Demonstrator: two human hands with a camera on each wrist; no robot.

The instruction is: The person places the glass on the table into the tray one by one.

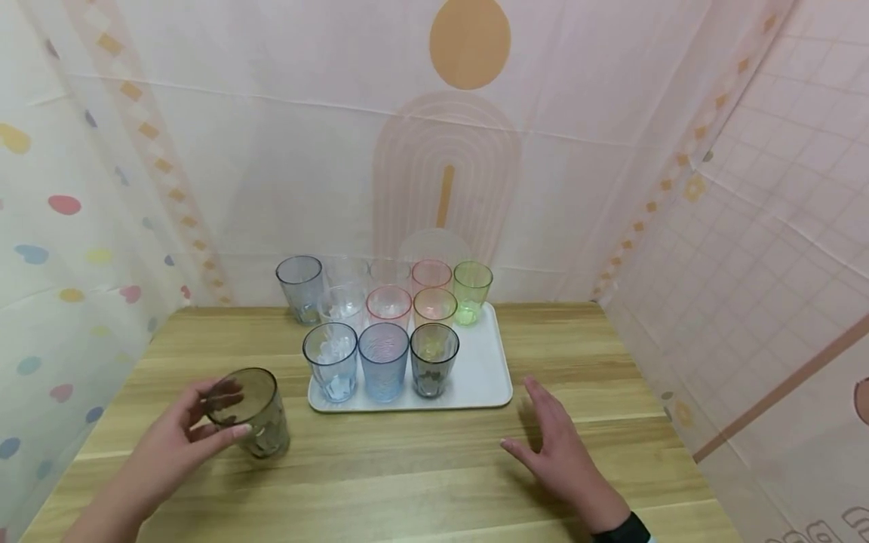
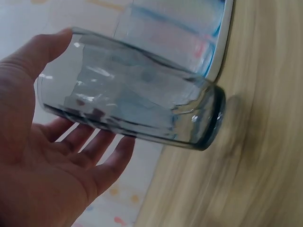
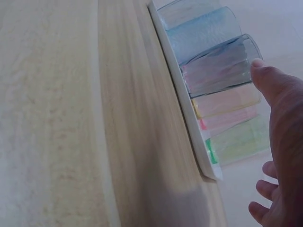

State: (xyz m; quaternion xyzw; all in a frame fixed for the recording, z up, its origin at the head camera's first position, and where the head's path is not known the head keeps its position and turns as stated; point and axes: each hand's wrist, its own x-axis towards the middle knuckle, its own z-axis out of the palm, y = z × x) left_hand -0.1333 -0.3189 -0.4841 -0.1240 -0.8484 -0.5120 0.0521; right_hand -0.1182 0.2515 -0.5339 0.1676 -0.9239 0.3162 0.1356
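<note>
Your left hand [image 1: 179, 437] grips the smoky glass [image 1: 253, 411] upright on the bench [image 1: 407, 483], left of the tray [image 1: 485, 377]; your right hand [image 1: 563, 452] hovers open, farther off.

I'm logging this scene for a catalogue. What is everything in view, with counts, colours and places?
Smoky grey-brown glass tumbler: one, on the wooden table's left front, held by the left hand.
Grey-blue glass tumbler: one, on the table just behind the tray's back left corner.
Tumblers on the tray: about ten, in rows; front row pale blue, blue, dark grey; behind them clear, pink, amber and green.
White rectangular tray: one, at the table's middle back.
Light wooden table: one, under everything.
Patterned pastel fabric walls: on three sides.
Left hand: fingers curled round the smoky tumbler.
Right hand: open, fingers spread, just over the table right of the tray; whether it touches is unclear.
</note>
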